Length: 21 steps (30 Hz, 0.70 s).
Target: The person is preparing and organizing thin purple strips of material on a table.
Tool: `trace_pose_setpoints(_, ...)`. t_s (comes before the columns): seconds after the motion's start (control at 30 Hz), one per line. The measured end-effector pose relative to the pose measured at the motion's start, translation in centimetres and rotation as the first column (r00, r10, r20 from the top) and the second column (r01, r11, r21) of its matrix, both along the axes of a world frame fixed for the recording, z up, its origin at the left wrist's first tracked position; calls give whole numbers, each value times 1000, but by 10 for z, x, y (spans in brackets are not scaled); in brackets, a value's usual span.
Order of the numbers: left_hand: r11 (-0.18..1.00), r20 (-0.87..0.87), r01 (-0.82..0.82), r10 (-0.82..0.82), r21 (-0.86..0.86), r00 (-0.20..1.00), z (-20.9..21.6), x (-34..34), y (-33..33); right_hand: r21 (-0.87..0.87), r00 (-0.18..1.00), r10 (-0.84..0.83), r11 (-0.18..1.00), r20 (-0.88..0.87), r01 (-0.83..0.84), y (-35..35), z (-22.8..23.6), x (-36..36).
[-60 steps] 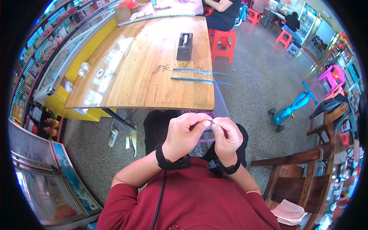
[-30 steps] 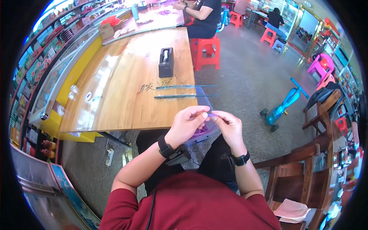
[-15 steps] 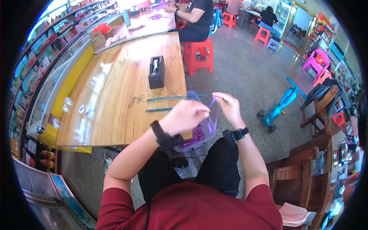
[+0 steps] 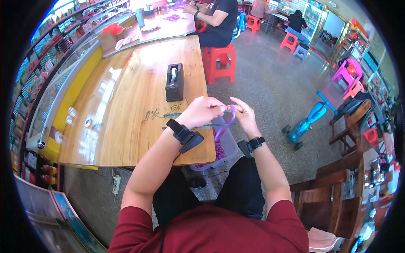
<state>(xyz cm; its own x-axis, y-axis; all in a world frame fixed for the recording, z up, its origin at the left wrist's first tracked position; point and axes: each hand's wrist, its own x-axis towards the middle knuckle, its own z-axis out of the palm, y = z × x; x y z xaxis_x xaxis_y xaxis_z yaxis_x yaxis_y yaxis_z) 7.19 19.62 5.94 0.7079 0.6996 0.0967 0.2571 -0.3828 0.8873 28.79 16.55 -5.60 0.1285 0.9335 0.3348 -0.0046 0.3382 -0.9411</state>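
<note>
Over the table's right edge, my left hand (image 4: 204, 111) and my right hand (image 4: 246, 117) come together with fingertips nearly touching. Both pinch a thin purple ribbon (image 4: 225, 126), which loops between them and trails down. Two slim dark green rods (image 4: 218, 125) lie across the table edge and stick out past it, by the ribbon. My left hand covers part of them. Below, a clear plastic box (image 4: 230, 145) holds many purple pieces (image 4: 220, 150); the table corner and my arm hide some of it.
On the wooden table (image 4: 126, 105) stand a black tape dispenser (image 4: 174, 82) and a small tape roll (image 4: 87, 122). Another person in black (image 4: 219, 21) sits ahead on a red stool (image 4: 220, 63). A blue scooter (image 4: 310, 120) stands on the floor to the right.
My left hand has moved up and right to meet my right hand, which has shifted slightly down. The ribbon is now held between both. The view has shifted slightly.
</note>
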Motion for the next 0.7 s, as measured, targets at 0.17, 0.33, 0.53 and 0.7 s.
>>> trace_pose_setpoints(0.17,936,-32,-70,86,345,996,-9,-5,5,-70,980,83,993,-181,-97,-4,10,-28)
trace_pose_setpoints(0.33,839,-36,-33,63,543,997,-26,-3,14,-101,977,100,988,-186,-120,4,-6,-35)
trace_pose_setpoints(0.53,898,-305,119,18,424,952,-13,-3,0,-31,992,114,993,-57,-115,1,-33,-49)
trace_pose_setpoints(0.7,867,-221,93,20,490,975,-32,-2,10,-294,977,148,937,-151,-187,-31,-80,-65)
